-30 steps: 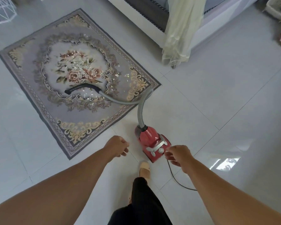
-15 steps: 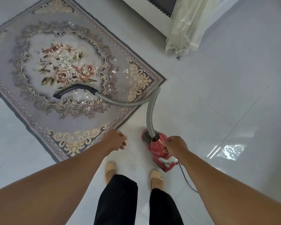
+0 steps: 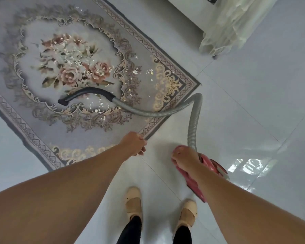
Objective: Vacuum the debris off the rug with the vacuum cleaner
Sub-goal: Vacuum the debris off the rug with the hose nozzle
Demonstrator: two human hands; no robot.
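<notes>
A grey floral rug point(image 3: 42, 120) lies on the tiled floor, strewn with pale debris point(image 3: 72, 57) around its flower centre and toward its near corner. A small red vacuum cleaner point(image 3: 208, 166) stands on the tiles by my right foot. Its grey hose point(image 3: 192, 124) rises and curves left onto the rug, ending in a black nozzle point(image 3: 88, 93) lying flat there. My right hand point(image 3: 185, 158) is closed over the front top of the red body, by the hose base. My left hand point(image 3: 134, 144) hovers loosely curled above the rug's near edge, holding nothing.
A pale sheer curtain point(image 3: 232, 25) hangs to the floor at the upper right beside a white furniture base point(image 3: 180, 13). My two feet in beige shoes point(image 3: 134, 203) stand on glossy white tiles just below the rug.
The view has closed in on the rug and the vacuum. My right hand slid from the vacuum's rear end to its front top by the hose. The left hand stayed over the rug edge.
</notes>
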